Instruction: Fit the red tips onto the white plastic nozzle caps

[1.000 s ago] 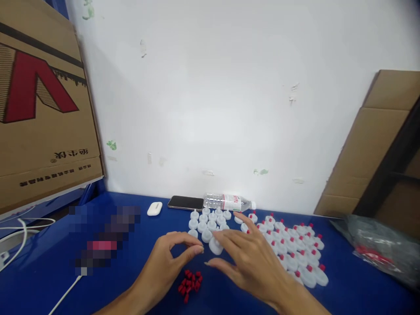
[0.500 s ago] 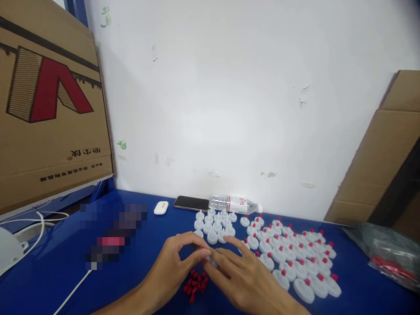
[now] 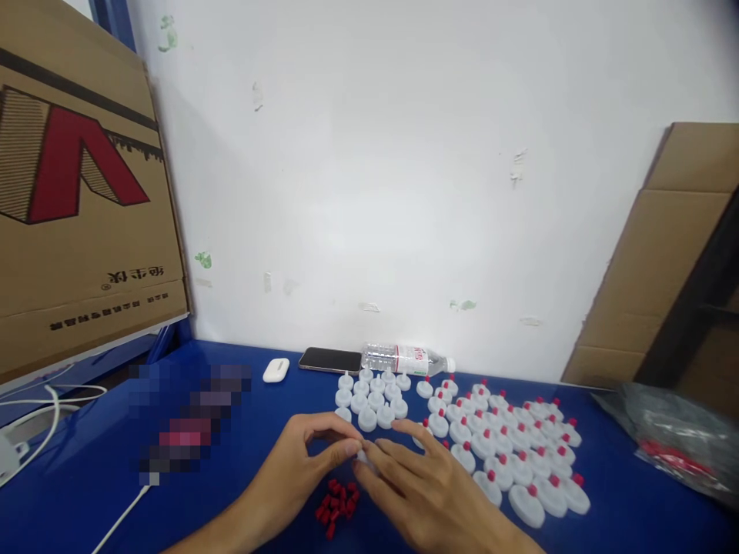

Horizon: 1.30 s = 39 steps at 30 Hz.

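Note:
My left hand (image 3: 315, 454) and my right hand (image 3: 419, 477) meet at the fingertips above the blue table. Between them they grip a white nozzle lid (image 3: 366, 458), mostly hidden by the fingers. The left thumb and forefinger pinch at its top, while the right fingers wrap around its side. Just below lies a small pile of red caps (image 3: 338, 504). Beyond my hands stand several white nozzle lids with bare tips (image 3: 368, 418). To the right spread many more white lids with red caps on their tips (image 3: 501, 438).
Along the wall lie a phone (image 3: 330, 360), a white earbud case (image 3: 276, 370) and a clear plastic bottle (image 3: 407, 359) on its side. A plastic bag (image 3: 675, 442) with red pieces sits at the right. Cardboard boxes (image 3: 98, 261) flank both sides; a white cable (image 3: 124, 517) runs at left.
The view has shifted slightly, so the surroundings sit a little further left. Both hands stay together on the nozzle lid, with only a small shift of the fingers.

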Each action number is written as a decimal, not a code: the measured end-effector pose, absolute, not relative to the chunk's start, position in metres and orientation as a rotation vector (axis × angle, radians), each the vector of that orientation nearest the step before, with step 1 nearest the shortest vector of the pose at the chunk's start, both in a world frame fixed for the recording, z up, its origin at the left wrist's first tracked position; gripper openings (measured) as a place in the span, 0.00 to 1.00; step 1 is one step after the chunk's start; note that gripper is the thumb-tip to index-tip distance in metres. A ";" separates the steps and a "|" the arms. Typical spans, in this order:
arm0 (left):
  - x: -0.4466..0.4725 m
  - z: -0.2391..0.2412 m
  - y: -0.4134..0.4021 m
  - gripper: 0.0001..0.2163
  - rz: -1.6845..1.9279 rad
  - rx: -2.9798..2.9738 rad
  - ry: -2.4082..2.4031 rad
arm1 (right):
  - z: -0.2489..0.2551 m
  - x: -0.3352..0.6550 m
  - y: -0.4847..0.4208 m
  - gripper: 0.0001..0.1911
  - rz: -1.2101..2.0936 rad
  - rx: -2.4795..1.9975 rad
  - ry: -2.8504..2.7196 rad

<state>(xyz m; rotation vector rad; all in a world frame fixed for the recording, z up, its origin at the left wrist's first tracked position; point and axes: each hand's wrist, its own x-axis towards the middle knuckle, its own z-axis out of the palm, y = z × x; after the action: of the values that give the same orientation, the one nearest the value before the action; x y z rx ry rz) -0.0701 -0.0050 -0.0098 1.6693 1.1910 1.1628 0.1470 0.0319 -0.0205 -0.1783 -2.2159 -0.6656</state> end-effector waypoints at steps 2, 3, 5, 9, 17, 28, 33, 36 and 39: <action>-0.071 -0.009 -0.004 0.15 1.145 1.569 1.133 | -0.019 0.147 0.031 0.16 -0.676 -0.177 -2.197; -0.071 -0.009 -0.004 0.15 1.132 1.502 1.106 | -0.018 0.147 0.030 0.16 -0.679 -0.169 -2.187; -0.072 -0.010 -0.005 0.16 1.091 1.327 1.049 | -0.016 0.148 0.029 0.16 -0.689 -0.148 -2.167; -0.075 -0.009 -0.008 0.16 1.014 0.965 0.887 | -0.012 0.151 0.026 0.17 -0.739 -0.121 -2.161; -0.073 0.009 -0.019 0.29 0.787 0.865 0.823 | -0.009 0.159 0.018 0.12 -0.833 -0.093 -2.139; -0.074 0.006 -0.018 0.22 0.748 1.273 0.800 | -0.011 0.160 0.019 0.12 -0.886 -0.013 -2.191; -0.079 0.000 -0.014 0.27 0.688 1.348 0.758 | -0.012 0.163 0.017 0.15 -0.964 -0.029 -2.244; -0.079 0.000 -0.010 0.27 0.673 1.415 0.784 | -0.012 0.159 0.018 0.12 -0.937 -0.022 -2.210; -0.078 -0.002 -0.005 0.28 0.713 1.447 0.829 | -0.012 0.152 0.022 0.07 -0.845 -0.034 -2.160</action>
<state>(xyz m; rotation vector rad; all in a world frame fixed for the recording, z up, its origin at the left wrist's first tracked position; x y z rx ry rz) -0.0779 -0.0054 -0.0022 1.4474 0.8292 0.7131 0.1523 0.0225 -0.0124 -0.0343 -2.1600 -0.8448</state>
